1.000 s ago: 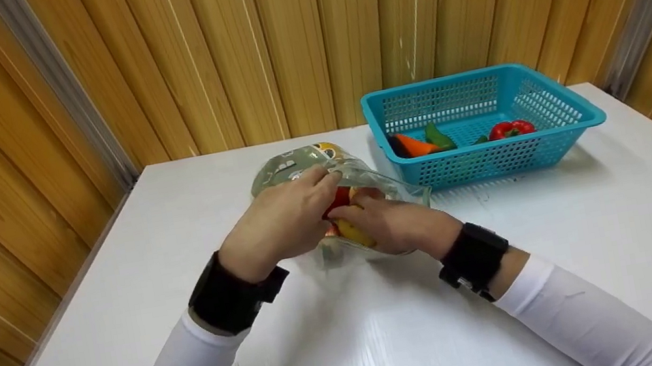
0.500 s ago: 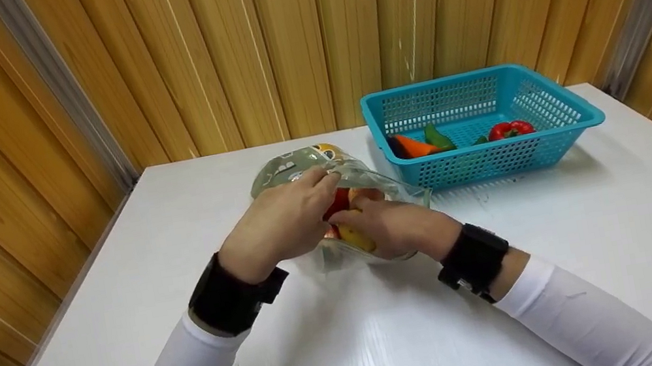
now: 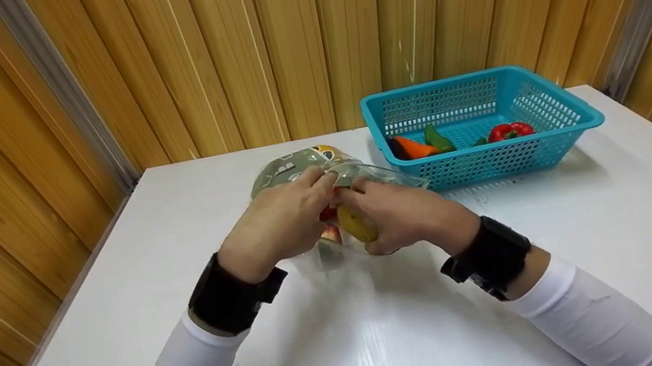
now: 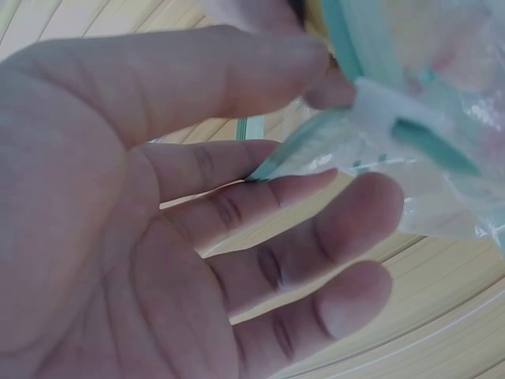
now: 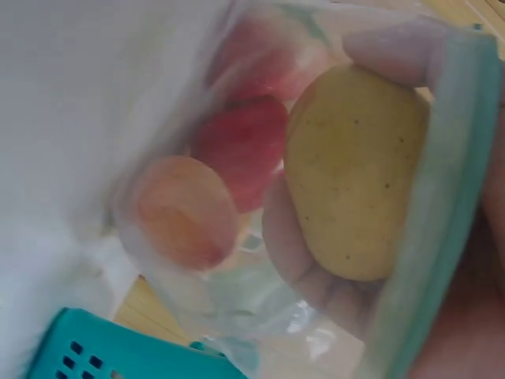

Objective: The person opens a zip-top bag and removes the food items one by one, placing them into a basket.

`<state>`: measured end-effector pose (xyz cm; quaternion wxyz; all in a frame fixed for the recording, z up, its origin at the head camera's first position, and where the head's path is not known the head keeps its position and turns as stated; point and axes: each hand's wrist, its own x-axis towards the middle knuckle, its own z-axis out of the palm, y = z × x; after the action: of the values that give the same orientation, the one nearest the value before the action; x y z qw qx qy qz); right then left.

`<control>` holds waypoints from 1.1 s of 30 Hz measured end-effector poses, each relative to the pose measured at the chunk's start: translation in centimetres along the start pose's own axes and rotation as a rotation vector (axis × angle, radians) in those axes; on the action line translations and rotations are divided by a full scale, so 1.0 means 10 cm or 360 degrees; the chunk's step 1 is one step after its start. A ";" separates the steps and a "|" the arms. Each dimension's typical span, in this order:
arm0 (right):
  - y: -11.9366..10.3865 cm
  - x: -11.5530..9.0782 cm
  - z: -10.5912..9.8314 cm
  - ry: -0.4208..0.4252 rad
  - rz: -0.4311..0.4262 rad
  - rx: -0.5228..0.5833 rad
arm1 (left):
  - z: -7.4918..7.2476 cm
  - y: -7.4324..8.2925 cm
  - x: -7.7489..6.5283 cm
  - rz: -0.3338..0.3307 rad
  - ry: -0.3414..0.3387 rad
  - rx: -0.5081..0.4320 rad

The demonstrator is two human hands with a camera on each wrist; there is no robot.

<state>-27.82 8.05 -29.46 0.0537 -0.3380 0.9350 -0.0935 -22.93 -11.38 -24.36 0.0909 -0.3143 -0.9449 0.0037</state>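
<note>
A clear zip bag [image 3: 283, 167] with a printed green end lies on the white table. My left hand [image 3: 279, 220] pinches the bag's mouth edge between thumb and forefinger; its other fingers are spread in the left wrist view. Inside the bag mouth, my right hand [image 3: 400, 210] grips a yellow, dark-specked potato [image 5: 355, 174], fingers on one side and thumb on the other. Deeper in the bag, the right wrist view has a peach [image 5: 185, 209], a dark red fruit [image 5: 245, 150] and a paler red fruit [image 5: 264, 51], blurred by the plastic.
A blue plastic basket [image 3: 494, 161] stands behind and right of the bag. It holds a carrot [image 3: 416, 148], a green pepper [image 3: 438, 139], a red bell pepper [image 3: 509, 131] and a dark item at its left corner. A wood-panelled wall [image 3: 302, 41] borders the table's back.
My right hand has turned and shifted slightly right, its fingers now over the potato, which shows more at the bag mouth. The left hand keeps its place at the bag edge.
</note>
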 end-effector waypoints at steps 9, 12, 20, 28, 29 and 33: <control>0.01 -0.06 -0.09 0.0069 -0.0067 0.0013 | 0.02 -0.04 0.03 -0.0036 -0.0024 0.0015; 0.01 -0.08 -0.13 0.0118 -0.0067 0.0046 | 0.03 -0.06 0.04 -0.0039 -0.0019 0.0015; 0.03 -0.17 -0.25 0.0234 -0.0155 0.0095 | 0.05 -0.11 0.03 -0.0002 0.0037 0.0029; 0.08 -0.25 -0.35 0.0398 -0.0249 0.0142 | 0.05 -0.12 0.03 -0.0041 -0.0004 0.0023; 0.09 -0.26 -0.36 0.0433 -0.0274 0.0151 | 0.05 -0.13 0.04 -0.0040 -0.0003 0.0025; 0.14 -0.29 -0.40 0.0612 -0.0388 0.0153 | 0.05 -0.12 0.04 -0.0040 -0.0003 0.0021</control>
<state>-27.13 11.52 -25.72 -0.1210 -0.4213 0.8748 -0.2065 -24.05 -12.13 -24.68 0.0921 -0.3018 -0.9489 0.0091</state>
